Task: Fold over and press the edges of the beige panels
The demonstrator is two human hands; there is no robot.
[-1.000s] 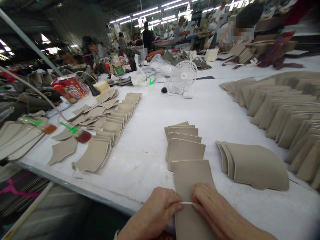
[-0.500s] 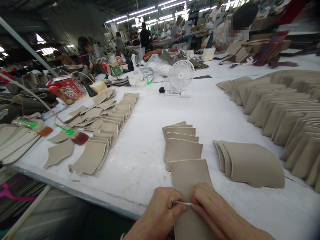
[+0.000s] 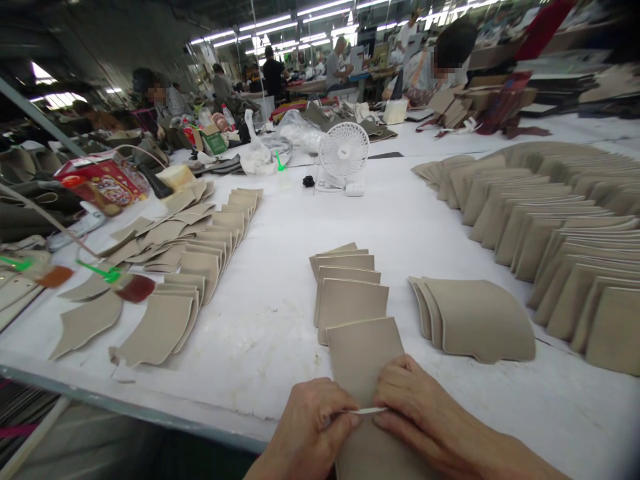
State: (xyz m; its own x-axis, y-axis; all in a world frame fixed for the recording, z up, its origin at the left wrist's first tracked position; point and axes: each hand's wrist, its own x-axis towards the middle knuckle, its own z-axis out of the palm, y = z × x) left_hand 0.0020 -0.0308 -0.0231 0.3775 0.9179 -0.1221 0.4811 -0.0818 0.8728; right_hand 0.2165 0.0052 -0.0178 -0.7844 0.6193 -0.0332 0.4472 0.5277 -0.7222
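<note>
Low in the head view, my left hand (image 3: pixel 317 420) and my right hand (image 3: pixel 425 410) are both closed, thumbs and fingers pinching a taupe leather piece (image 3: pixel 370 453). Its narrow pale edge (image 3: pixel 367 411) shows between my fingertips. Just beyond, another taupe leather panel (image 3: pixel 364 347) lies flat, partly under my hands. It is the nearest of a fanned row of overlapping panels (image 3: pixel 353 300). To the right of my right hand lie several curved leather pieces (image 3: pixel 487 317), stacked with their left edges offset.
Long rows of leather pieces (image 3: pixel 565 247) fill the right of the white table (image 3: pixel 270 280). More cut pieces (image 3: pixel 165 327) lie on the left, near a green-tipped glue bottle (image 3: pixel 131 285). A white fan (image 3: pixel 344 152) stands at the back. Other people work beyond.
The view has turned a little to the right, so the table items sit further left. My hands are slightly further apart, with more of the pale edge showing between them.
</note>
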